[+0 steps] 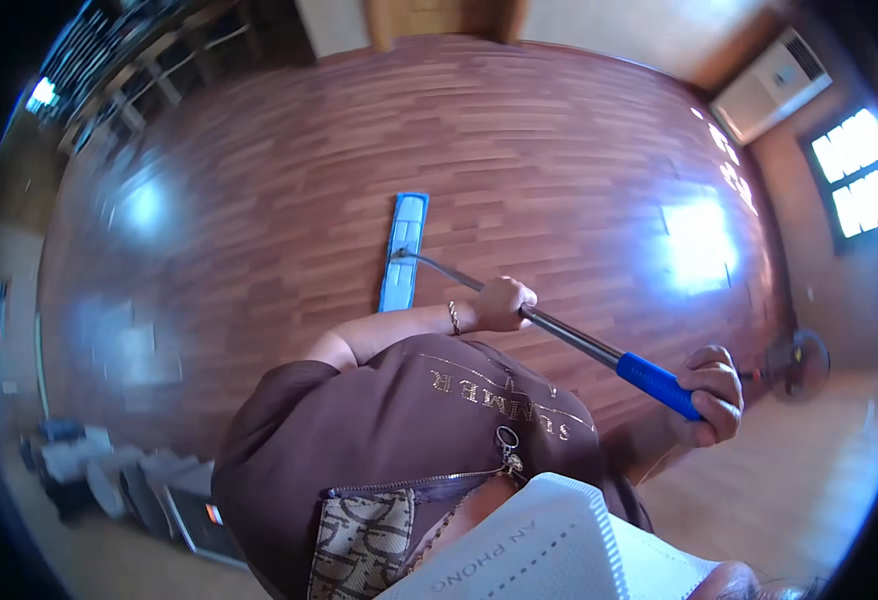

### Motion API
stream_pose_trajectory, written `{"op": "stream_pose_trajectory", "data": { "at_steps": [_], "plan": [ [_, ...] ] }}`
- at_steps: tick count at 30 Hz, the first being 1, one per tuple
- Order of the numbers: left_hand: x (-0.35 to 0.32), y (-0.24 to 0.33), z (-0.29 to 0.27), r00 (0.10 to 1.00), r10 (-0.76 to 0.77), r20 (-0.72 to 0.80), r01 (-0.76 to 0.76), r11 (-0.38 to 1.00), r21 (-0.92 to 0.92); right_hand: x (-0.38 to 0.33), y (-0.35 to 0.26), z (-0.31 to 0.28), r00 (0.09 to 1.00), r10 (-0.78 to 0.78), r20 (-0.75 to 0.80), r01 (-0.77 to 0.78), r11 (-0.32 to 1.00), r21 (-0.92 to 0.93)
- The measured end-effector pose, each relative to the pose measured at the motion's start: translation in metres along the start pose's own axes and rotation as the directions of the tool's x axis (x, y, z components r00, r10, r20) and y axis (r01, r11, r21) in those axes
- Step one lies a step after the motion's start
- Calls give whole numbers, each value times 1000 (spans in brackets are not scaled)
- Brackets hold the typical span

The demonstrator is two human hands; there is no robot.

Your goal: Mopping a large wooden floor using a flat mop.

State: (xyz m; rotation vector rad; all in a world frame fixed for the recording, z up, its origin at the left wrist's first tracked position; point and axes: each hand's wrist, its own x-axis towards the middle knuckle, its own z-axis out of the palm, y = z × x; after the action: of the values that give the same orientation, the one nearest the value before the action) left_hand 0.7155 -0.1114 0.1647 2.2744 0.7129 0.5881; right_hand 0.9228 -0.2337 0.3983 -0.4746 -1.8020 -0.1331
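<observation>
A flat mop runs slantwise across the view. Its long blue mop head [404, 250] lies on the brown wood-plank floor [519, 150], ahead of me and slightly left. From the head a thin metal pole [574, 335] rises toward me and ends in a blue grip [659, 385]. My left hand [504, 303], with a bracelet at the wrist, is closed around the pole about midway along. At the top end, my right hand [714, 395] wraps its fingers around the blue grip.
Chairs and a dark table [174, 60] stand at the far left. A white boxy appliance [774, 85] is by the right wall, near a bright window [859, 175]. What looks like a fan [799, 362] stands at the right. Various items [129, 490] sit at the lower left.
</observation>
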Motion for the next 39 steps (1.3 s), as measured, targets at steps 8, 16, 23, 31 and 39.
{"op": "stream_pose_trajectory", "data": {
  "at_steps": [8, 16, 23, 31, 39],
  "plan": [
    [-129, -32, -41, 944, -155, -292, 183, 980, 72, -1, -11, 106, 998, 68, 13, -67, 904, 423],
    [-256, -78, -61, 820, -305, -484, 435, 883, 179, -36, -44, 211, 887, 327, 326, -426, 309, 850],
    [-369, -134, -60, 596, -492, -635, 727, 666, 166, -78, -51, 297, 727, 333, 601, -664, 118, 738],
    [-484, -120, -33, 398, -516, -758, 842, 533, 80, -105, -92, 350, 588, -34, 808, -806, -114, 581],
    [-464, -61, -12, 248, -522, -816, 860, 507, -63, -83, -84, 330, 591, -213, 778, -807, -165, 567]
  ]
}}
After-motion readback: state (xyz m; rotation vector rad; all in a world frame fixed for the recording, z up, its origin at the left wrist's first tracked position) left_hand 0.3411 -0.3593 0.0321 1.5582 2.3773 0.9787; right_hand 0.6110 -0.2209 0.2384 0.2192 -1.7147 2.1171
